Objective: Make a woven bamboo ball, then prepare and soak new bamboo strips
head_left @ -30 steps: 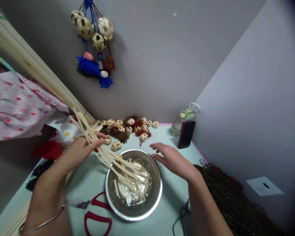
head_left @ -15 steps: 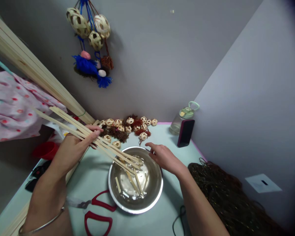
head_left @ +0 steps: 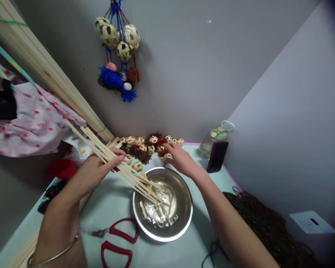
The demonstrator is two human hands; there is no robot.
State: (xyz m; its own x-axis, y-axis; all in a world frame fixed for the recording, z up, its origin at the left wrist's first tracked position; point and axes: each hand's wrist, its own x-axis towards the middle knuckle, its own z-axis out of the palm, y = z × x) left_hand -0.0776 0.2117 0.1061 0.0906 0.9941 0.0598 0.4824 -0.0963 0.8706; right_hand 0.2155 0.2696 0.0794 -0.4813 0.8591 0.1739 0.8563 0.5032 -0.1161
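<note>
A bundle of thin pale bamboo strips (head_left: 128, 174) is gripped in my left hand (head_left: 107, 163), its lower ends dipping into a metal bowl (head_left: 185, 219) that holds liquid. Short pieces of strip lie in the bowl. Beyond its far rim, my right hand (head_left: 177, 158) reaches with fingers apart over small woven balls (head_left: 138, 166) and brown tassels (head_left: 145, 155); whether the fingertips touch them I cannot tell. Red-handled scissors (head_left: 125, 221) lie spread on the table to the left of the bowl.
At the back right, a phone (head_left: 217, 156) leans by a clear bottle (head_left: 206, 146). Dark cord (head_left: 257, 223) is heaped on the right. Long strips (head_left: 53, 67) stand at the left beside spotted cloth (head_left: 41, 115) and a red container (head_left: 61, 169). Woven balls with blue tassels (head_left: 111, 77) hang on the wall.
My right hand has moved from the bowl's rim away from me toward the woven balls. The strips in my left hand sit slightly lower into the bowl. The whole view has shifted.
</note>
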